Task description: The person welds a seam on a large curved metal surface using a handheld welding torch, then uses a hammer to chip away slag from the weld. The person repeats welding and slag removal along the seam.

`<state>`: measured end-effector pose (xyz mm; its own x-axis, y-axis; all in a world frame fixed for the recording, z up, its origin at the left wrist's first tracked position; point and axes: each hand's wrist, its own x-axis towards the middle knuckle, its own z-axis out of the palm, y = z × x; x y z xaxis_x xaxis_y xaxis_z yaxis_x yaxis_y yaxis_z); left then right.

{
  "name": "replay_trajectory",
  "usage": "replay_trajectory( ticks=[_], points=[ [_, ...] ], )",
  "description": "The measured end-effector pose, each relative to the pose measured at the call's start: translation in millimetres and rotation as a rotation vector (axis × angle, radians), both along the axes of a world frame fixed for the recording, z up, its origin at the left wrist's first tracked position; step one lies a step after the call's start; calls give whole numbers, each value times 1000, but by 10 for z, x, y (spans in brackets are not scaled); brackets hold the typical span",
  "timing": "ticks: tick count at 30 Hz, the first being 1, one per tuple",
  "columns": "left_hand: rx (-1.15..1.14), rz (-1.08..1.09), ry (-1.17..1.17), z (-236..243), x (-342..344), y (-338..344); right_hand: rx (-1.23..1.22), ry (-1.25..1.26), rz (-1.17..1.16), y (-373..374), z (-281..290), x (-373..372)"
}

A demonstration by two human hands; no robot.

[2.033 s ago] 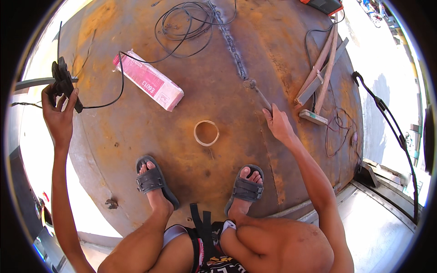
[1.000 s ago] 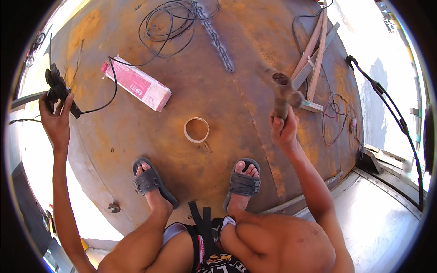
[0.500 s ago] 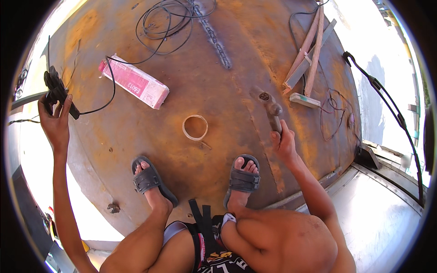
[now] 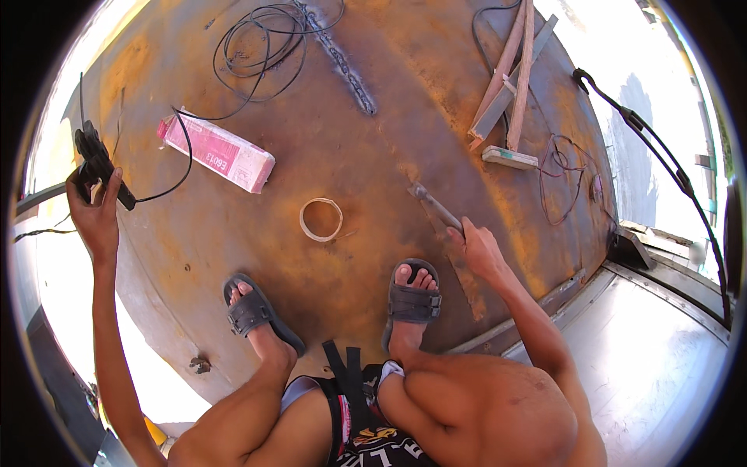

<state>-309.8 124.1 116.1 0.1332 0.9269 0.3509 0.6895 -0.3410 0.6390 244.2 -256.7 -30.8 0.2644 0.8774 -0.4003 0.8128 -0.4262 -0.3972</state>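
My right hand (image 4: 480, 249) is closed round the handle of a hammer (image 4: 437, 207). Its head end points up and left, over a faint seam line on the rusty steel plate (image 4: 366, 163); whether it touches the plate I cannot tell. Out at the left edge, my left hand (image 4: 96, 208) has its fingers round a black object (image 4: 96, 162) with a black cable (image 4: 183, 167) running near it. The kind of that object is not clear. A pale ring (image 4: 303, 221) lies on the plate between my hands, ahead of my sandalled feet.
A pink and white box (image 4: 219, 152) lies left of centre. Beyond it the cable coils near a rough weld bead (image 4: 342, 68). Wooden strips (image 4: 526, 86) and a small pale block (image 4: 510, 157) with thin wires lie at the right. A black hose (image 4: 661, 156) curves along the right edge.
The hammer has swung from a raised, blurred position to a lower one, its head now farther left. My view has shifted slightly, while my left hand keeps its hold.
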Motion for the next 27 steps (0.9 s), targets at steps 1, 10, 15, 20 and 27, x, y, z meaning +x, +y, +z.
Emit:
replay_trajectory(
  ticks=[1,10,15,20,27],
  points=[
    [-6,15,9,25,24,-56,14,53,-38,-47,13,-62],
    [-20,10,3,-10,-10,-53,308,215,-91,-344,224,-208],
    [-37,-40,-39,197,135,-159,49,74,-208,-615,34,226],
    [-47,-94,-68,446,416,-230,335,-221,-171,-681,134,620],
    [-248,-223,-56,724,1114,-420,195,-424,33,-710,-151,1436]
  ],
)
